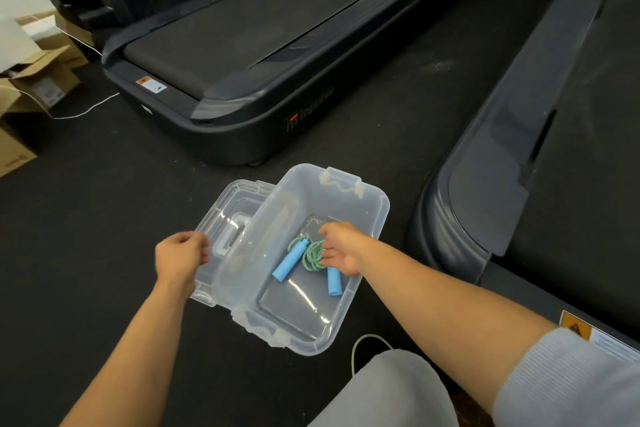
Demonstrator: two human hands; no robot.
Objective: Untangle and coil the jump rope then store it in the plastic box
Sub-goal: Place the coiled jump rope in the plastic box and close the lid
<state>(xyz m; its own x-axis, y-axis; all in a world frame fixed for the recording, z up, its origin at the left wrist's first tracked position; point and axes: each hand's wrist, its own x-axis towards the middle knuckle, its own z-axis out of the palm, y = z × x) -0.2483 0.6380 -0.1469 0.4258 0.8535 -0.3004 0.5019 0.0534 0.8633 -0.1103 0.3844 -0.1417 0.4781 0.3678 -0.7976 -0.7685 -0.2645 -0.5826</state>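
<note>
A clear plastic box (372, 218) stands open on the dark floor in front of me. Inside it lies the jump rope: a coiled green cord (312, 255) with two light blue handles (290, 262). My right hand (341, 248) reaches into the box, its fingers touching the green coil; one blue handle pokes out below the palm. My left hand (180, 258) hovers at the box's left side over the clear lid (228, 215), fingers loosely curled, holding nothing that I can see.
The lid lies partly under the box's left edge. A black treadmill (277, 45) stands behind the box and another (554, 149) to the right. Cardboard boxes (31, 80) and a white cable lie at the far left. My knee (391, 388) is just below the box.
</note>
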